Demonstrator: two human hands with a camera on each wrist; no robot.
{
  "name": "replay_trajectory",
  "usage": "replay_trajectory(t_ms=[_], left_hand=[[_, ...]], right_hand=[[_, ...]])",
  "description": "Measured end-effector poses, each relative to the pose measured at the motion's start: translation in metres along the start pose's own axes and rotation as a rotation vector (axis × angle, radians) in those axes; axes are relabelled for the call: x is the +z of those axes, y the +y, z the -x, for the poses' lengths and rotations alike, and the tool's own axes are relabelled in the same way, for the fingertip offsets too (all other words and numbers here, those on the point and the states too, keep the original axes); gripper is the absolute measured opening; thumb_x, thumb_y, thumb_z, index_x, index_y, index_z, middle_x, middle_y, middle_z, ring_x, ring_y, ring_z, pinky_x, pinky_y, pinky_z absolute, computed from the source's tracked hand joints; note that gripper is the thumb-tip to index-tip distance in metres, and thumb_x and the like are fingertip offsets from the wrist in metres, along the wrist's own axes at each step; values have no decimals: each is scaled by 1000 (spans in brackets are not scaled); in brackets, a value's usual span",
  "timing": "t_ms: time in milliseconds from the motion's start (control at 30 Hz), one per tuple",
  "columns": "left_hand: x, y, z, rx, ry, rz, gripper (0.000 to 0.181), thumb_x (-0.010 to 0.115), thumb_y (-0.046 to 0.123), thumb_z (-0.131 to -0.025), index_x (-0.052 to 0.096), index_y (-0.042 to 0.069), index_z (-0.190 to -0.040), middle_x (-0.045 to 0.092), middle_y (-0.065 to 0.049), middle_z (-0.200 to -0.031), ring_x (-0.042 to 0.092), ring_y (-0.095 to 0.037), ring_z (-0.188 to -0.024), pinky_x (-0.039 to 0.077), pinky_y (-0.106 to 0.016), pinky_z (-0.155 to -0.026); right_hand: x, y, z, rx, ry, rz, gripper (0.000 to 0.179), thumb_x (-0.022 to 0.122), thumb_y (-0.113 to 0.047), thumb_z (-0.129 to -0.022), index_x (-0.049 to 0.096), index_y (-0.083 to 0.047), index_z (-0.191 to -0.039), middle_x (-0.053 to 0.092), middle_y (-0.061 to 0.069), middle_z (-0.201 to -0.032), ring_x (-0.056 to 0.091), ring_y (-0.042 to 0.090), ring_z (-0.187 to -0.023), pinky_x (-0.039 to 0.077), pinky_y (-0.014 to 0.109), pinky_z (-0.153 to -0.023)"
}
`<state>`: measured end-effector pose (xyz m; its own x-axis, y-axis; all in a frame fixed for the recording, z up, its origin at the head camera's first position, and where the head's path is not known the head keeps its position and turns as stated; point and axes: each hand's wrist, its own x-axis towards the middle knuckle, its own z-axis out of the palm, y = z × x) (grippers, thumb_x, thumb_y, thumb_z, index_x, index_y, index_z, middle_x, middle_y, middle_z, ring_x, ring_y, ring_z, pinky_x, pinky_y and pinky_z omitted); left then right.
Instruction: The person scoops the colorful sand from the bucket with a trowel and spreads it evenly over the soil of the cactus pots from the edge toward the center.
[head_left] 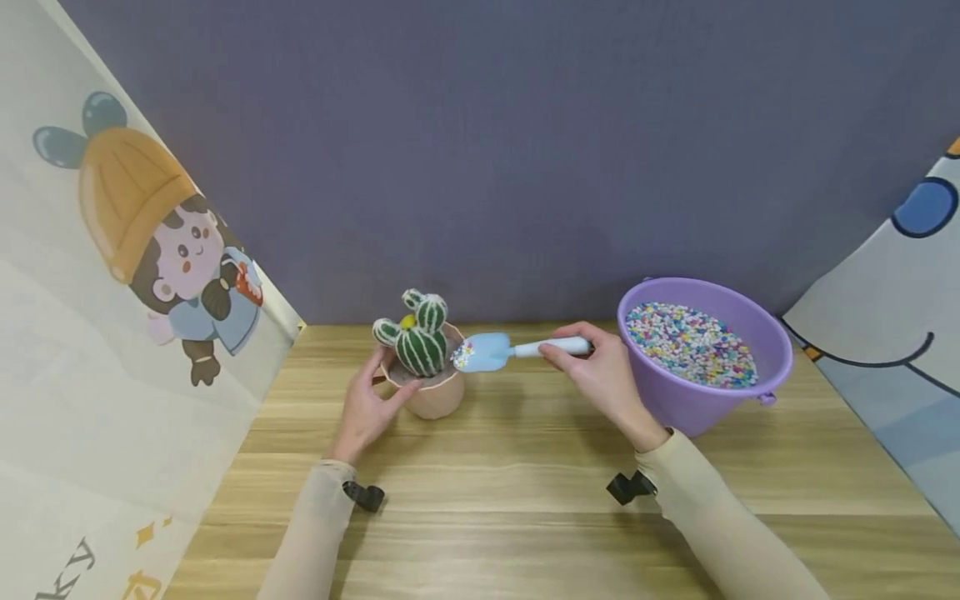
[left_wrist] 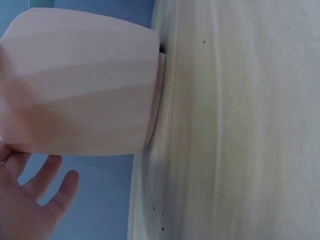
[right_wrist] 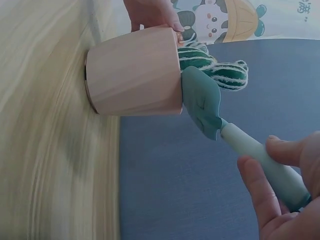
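Note:
A green cactus [head_left: 422, 350] with white stripes and a yellow bloom stands in a pink flower pot [head_left: 437, 400] on the table. My left hand [head_left: 367, 417] grips the pot at its left rim, thumb toward the front. With my right hand [head_left: 600, 371] I hold a blue toy trowel [head_left: 487, 352] by its pale handle. Some colourful small beads [head_left: 465, 357] lie on the blade's tip, which is at the pot's right rim. From the right wrist view, the blade's underside [right_wrist: 201, 102] appears beside the cactus, over the rim.
A purple bucket [head_left: 701, 408] holding many multicoloured beads [head_left: 693, 346] stands to the right, just past my right hand. Behind the wooden table [head_left: 480, 500] rises a dark blue-grey panel [head_left: 480, 167]. A cartoon-printed wall [head_left: 97, 350] borders the left side.

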<state>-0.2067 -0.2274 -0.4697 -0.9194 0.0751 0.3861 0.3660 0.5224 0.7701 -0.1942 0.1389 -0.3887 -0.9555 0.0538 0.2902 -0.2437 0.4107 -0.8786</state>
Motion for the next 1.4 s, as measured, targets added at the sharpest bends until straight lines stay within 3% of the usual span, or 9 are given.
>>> replay_trajectory(t_ms=[367, 967, 1067, 1267, 1400], left_hand=[[-2, 1, 0, -35, -12, 3, 82, 86, 29, -91, 46, 22, -162, 57, -12, -159, 56, -35, -142, 54, -59, -107], [4, 14, 4, -83, 49, -44, 80, 88, 38, -88, 52, 19, -157, 53, -10, -161, 52, -34, -146, 54, -59, -107], [4, 17, 5, -96, 60, -87, 83, 87, 44, -88, 51, 19, -158, 47, -10, -167, 46, -35, -151, 51, -60, -111], [6, 22, 9, -155, 71, -158, 91, 85, 55, -86, 49, 16, -160, 37, -11, -172, 35, -39, -158, 29, -64, -129], [8, 26, 11, -192, 83, -183, 95, 86, 58, -84, 49, 14, -159, 37, -12, -172, 35, -41, -157, 26, -66, -129]], right_hand=[[1, -5, -6, 5, -22, -29, 29, 88, -25, -90, 77, -8, -110, 78, 12, -91, 69, 7, -69, 57, 21, -60], [3, -15, -6, -100, 33, -25, 27, 90, -20, -88, 76, -7, -106, 78, 12, -90, 66, 11, -67, 55, 19, -57], [3, -17, -7, -130, 35, -9, 27, 90, -21, -88, 76, -7, -106, 78, 11, -89, 66, 13, -68, 54, 19, -57], [3, -23, -9, -147, 18, 19, 27, 90, -25, -89, 77, -9, -107, 78, 9, -89, 67, 16, -69, 54, 20, -57], [2, -28, -11, -153, 12, 39, 27, 90, -26, -88, 77, -10, -106, 78, 9, -88, 69, 18, -70, 55, 21, -57]])
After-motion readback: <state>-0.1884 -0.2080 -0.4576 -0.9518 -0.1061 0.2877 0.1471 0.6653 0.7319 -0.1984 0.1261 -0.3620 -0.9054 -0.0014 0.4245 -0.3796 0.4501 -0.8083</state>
